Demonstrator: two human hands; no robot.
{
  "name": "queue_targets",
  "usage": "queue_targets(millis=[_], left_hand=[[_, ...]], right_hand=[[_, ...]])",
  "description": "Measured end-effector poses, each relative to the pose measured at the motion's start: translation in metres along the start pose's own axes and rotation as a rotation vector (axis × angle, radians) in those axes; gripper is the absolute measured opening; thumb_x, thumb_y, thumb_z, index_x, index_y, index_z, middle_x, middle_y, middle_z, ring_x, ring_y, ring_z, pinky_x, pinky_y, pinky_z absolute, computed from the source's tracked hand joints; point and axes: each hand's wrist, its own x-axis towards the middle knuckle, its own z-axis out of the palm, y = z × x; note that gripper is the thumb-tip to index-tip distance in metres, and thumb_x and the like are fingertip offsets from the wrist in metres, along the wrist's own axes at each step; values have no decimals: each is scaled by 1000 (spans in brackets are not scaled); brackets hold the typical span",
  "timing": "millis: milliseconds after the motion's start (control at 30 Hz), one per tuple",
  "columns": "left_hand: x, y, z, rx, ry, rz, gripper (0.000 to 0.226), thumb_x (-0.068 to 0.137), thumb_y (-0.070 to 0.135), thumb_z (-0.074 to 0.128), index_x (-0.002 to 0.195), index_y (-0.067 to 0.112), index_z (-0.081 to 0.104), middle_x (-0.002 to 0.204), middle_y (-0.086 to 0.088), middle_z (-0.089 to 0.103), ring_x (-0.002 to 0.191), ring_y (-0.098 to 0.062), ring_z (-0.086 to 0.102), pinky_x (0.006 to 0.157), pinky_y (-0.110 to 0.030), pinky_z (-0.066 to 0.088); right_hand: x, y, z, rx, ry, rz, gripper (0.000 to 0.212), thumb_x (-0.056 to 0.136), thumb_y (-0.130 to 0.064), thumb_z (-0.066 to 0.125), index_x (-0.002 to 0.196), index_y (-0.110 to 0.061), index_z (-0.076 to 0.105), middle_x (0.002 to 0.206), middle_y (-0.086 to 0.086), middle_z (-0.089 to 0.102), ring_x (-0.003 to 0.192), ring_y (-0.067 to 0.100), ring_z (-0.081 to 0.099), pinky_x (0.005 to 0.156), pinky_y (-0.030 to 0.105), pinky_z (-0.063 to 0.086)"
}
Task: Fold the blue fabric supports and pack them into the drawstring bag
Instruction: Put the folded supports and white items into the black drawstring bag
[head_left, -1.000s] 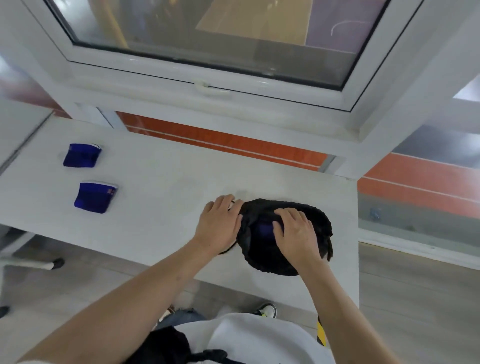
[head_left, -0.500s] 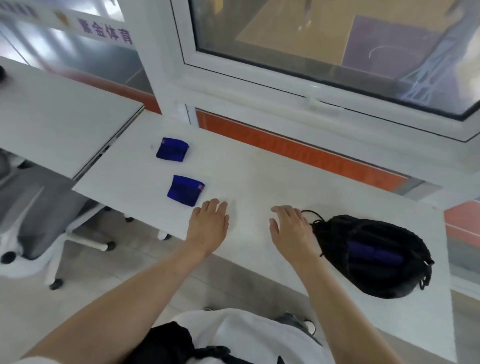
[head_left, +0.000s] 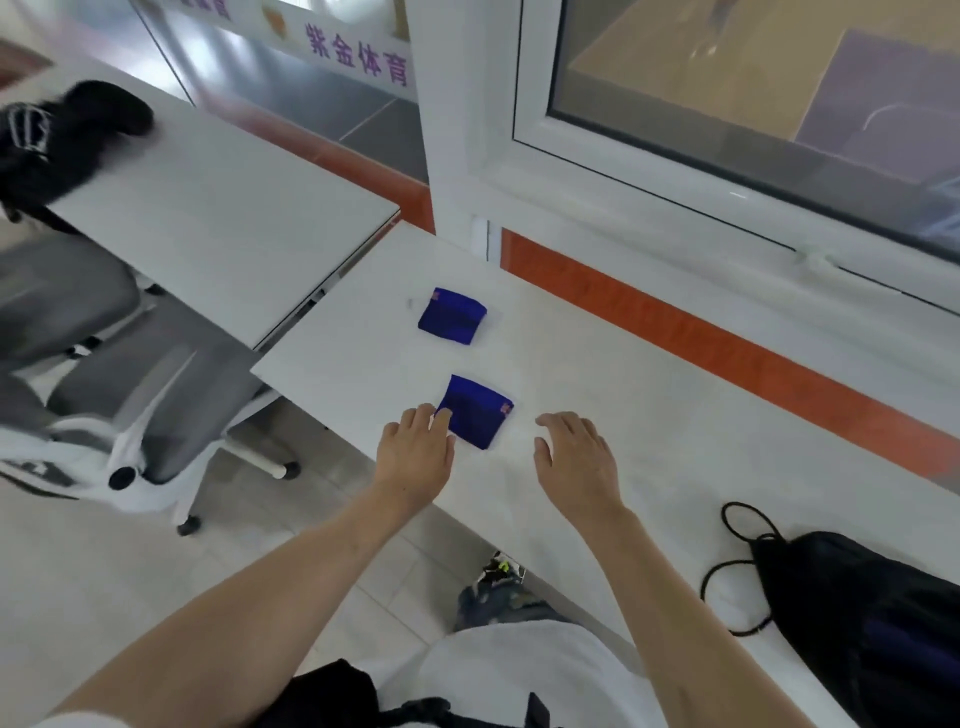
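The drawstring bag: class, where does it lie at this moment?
In the head view the drawstring bag lies at the lower right on the white table, right of the right hand, far from both blue supports.

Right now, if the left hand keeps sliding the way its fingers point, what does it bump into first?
The left hand would meet the nearer blue support first; its fingertips already look to be at that support's near corner. The farther blue support lies beyond.
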Motion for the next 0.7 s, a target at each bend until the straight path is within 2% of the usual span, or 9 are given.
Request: queue_targets(millis=[133,200,367,500,700], left_hand=[[31,-29,-3,22,-17,-29,44,106,33,39,146,17,47,141,-3,54,121,-24,55,92,-38,47],[46,-37,-3,20,-30,-31,45,106,35,38,148,18,45,143,-3,52,123,-24,54,94,-38,47],[79,-46,2,-3,-106,-12,47,108,34,33,152,18,37,149,-3,46,130,-24,49,103,-39,43],[102,-60,8,-10,-153,29,46,108,34,34,151,19,38,148,-2,47,130,-23,49,102,-39,44],[158,-93,11,27,-203,141,46,107,33,35,149,17,39,145,-5,49,127,-25,50,99,-39,44]], right_hand=[[47,-13,18,23,-49,-24,26,102,-23,52,125,-21,62,122,-4,65,111,17,61,85,27,48],[67,-17,28,39,-81,-28,24,102,-23,50,123,-21,62,120,-4,65,108,17,60,84,29,51],[105,-24,50,15,-174,0,29,102,-28,50,129,-21,60,128,-5,62,115,18,56,92,35,51],[128,-29,68,-14,-239,57,36,103,-32,53,136,-20,55,135,-5,58,122,18,53,97,34,49],[155,-34,104,23,-328,219,56,98,-42,62,147,-19,47,145,-1,50,132,22,48,106,39,46]])
